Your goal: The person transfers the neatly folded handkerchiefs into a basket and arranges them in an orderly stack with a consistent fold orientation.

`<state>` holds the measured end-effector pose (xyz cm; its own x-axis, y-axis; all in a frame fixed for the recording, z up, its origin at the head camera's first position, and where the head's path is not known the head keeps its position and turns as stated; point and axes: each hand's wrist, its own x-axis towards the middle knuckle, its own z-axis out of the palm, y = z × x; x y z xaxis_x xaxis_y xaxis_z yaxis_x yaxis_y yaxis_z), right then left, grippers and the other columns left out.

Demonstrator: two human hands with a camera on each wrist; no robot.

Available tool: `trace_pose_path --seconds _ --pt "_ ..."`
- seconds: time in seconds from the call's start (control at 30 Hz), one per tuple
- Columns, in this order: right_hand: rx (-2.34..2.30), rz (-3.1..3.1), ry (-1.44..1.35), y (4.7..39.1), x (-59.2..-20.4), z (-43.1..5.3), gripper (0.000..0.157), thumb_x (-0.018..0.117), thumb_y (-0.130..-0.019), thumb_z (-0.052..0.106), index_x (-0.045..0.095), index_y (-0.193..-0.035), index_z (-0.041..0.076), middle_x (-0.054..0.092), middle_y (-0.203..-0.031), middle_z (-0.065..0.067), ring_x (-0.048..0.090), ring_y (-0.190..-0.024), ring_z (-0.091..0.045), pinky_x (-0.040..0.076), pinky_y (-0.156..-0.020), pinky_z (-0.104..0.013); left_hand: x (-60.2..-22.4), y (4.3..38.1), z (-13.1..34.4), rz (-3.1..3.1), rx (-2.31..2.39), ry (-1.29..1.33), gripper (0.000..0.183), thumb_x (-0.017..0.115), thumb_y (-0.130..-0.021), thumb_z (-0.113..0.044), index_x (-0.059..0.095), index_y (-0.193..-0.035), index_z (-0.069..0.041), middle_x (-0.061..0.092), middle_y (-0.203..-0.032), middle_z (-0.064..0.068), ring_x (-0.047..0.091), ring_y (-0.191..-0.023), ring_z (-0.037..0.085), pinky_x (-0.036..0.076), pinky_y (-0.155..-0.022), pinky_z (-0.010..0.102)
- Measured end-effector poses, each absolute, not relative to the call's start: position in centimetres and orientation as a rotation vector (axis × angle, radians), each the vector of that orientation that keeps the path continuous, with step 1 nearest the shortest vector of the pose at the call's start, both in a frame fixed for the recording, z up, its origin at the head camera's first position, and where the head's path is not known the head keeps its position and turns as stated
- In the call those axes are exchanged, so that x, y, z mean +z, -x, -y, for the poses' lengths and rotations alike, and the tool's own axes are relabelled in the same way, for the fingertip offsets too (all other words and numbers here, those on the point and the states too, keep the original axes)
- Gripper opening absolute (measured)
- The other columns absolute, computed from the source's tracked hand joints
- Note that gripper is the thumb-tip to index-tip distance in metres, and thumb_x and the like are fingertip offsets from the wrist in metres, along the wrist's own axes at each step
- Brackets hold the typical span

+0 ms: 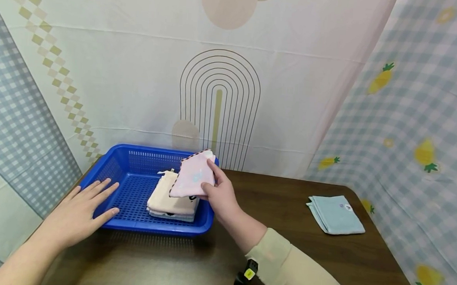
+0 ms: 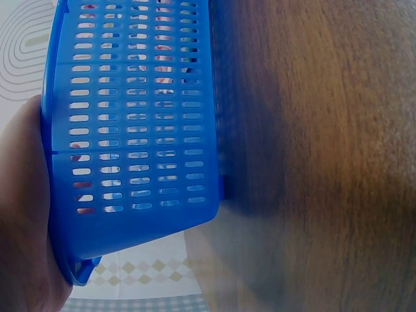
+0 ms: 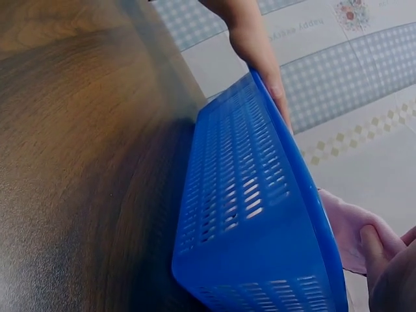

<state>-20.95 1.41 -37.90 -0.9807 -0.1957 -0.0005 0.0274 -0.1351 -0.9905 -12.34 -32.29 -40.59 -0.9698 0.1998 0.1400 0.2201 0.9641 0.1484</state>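
Note:
My right hand (image 1: 223,194) pinches a folded pink cloth (image 1: 191,177) by its right side, above the stack in the basket. Beneath it lies a stack of folded cloths (image 1: 167,197), cream on top, in the right half of the blue plastic basket (image 1: 162,230). The pink cloth hides part of that stack. My left hand (image 1: 79,216) lies with fingers spread over the basket's left front rim. In the right wrist view, the same pink cloth (image 3: 344,227) shows just beyond the basket's rim, thumb on it.
A folded light-blue cloth (image 1: 337,215) lies on the right part of the brown wooden table (image 1: 264,196). Patterned fabric hangs behind the table (image 1: 138,90) and along both sides. A small black device with a yellow label (image 1: 249,272) sits at my right cuff.

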Motion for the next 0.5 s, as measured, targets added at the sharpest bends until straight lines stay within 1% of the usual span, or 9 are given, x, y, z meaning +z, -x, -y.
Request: trace_pose_path --seconds 0.1,0.3,0.37,0.5 --pt "-2.238 -1.973 0.199 21.1 -38.0 -0.9 0.072 0.049 -0.089 -0.014 0.045 -0.151 0.021 0.038 -0.153 -0.015 0.064 -0.1 -0.028 0.06 -0.075 -0.044 -40.6 12.3 32.3 2.992 -0.245 0.319 0.079 0.048 -0.097 -0.063 0.033 -0.156 -0.014 0.031 -0.157 0.023 0.03 -0.14 0.049 0.003 -0.115 0.066" --pt "-2.223 -1.986 0.203 21.4 -38.3 0.1 0.072 0.05 -0.088 -0.015 0.046 -0.15 0.021 0.04 -0.153 -0.012 0.064 -0.101 -0.029 0.059 -0.078 -0.05 -40.5 12.4 32.3 2.992 -0.238 0.317 0.078 0.048 -0.096 -0.063 0.033 -0.156 -0.015 0.032 -0.157 0.023 0.031 -0.14 0.049 0.007 -0.114 0.068" --pt "-2.222 -1.983 0.209 21.5 -38.4 0.5 0.072 0.05 -0.088 -0.015 0.046 -0.15 0.021 0.04 -0.153 -0.011 0.063 -0.102 -0.03 0.059 -0.077 -0.049 -40.6 12.4 32.3 2.993 -0.238 0.316 0.078 0.048 -0.096 -0.063 0.033 -0.156 -0.015 0.031 -0.157 0.023 0.03 -0.14 0.049 0.006 -0.114 0.067" --pt "-2.211 -1.976 0.194 21.6 -38.5 1.2 0.073 0.049 -0.088 -0.016 0.046 -0.15 0.022 0.04 -0.153 -0.008 0.062 -0.105 -0.03 0.061 -0.073 -0.042 -40.7 12.5 32.4 2.992 -0.234 0.316 0.078 0.048 -0.097 -0.063 0.032 -0.157 -0.016 0.031 -0.157 0.022 0.03 -0.141 0.048 0.003 -0.115 0.066"
